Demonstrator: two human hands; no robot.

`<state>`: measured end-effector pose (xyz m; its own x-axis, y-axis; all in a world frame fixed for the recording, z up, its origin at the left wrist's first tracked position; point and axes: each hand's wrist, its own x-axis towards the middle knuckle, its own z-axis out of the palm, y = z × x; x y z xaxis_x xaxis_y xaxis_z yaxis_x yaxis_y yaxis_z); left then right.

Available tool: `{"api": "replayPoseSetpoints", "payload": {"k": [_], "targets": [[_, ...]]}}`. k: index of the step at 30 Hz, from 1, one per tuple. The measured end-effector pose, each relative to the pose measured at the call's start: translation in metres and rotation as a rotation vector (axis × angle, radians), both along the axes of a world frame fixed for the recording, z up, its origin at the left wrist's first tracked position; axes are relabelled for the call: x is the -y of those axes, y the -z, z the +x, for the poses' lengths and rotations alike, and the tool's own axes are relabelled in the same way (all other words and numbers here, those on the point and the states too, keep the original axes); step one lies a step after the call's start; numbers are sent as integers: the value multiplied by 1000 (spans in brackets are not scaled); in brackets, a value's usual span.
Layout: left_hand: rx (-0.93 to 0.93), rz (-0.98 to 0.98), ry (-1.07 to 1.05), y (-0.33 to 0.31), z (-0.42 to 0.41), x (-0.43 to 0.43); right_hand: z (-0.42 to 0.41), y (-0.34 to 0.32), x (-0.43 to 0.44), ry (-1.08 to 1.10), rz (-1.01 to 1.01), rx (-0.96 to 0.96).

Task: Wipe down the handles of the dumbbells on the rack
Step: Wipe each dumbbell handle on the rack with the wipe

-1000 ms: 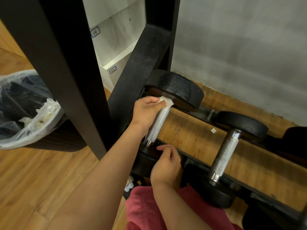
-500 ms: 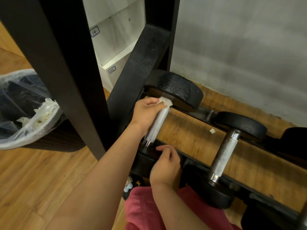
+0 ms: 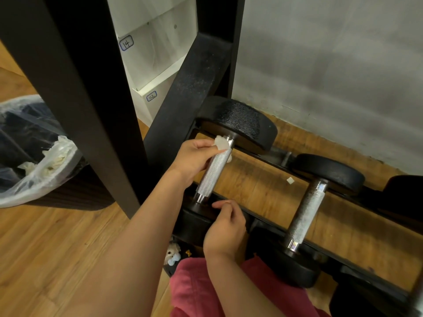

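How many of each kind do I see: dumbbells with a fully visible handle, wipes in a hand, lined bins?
Black dumbbells with silver knurled handles: 2
Crumpled white wipe, held by left hand: 1
Black bin with clear plastic liner: 1
Total: 4

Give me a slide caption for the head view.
Left hand holds a white wipe against the far end of a dumbbell handle; right hand rests at its near end.

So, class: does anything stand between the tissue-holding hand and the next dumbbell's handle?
Nothing visible does. The left hand holds the tissue against the first handle; only open space above the wooden floor lies between it and the next handle, which is uncovered.
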<state>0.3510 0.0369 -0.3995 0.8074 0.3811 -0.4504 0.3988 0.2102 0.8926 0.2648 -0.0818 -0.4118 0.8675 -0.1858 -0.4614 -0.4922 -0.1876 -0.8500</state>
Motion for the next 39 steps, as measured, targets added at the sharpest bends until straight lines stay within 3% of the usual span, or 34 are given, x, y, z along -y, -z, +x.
{"api": "replayPoseSetpoints", "payload": {"k": [4,9,13,18,22,27,30,35,39], "targets": [[53,38,-89,-2,-4,0,0,0,0,-1,-4,13],[-1,-24,34,-4,-5,1,0,1,0,-1,-10,24],[21,8,-57,-4,-6,-1,0,0,1,4,1,30],[-32,-23,34,-8,-7,-2,1,-3,1,-3,9,27],[-21,18,-31,-11,-12,-1,0,-1,1,-6,-5,33],[-61,166,118,-20,-14,-6,0,3,0,9,-12,48],[-35,245,66,-22,-19,-3,0,4,1,7,-9,47],[40,669,97,-28,-26,-2,1,2,0,10,-2,36],[68,837,43,-26,-38,2,1,2,0,4,-9,31]]}}
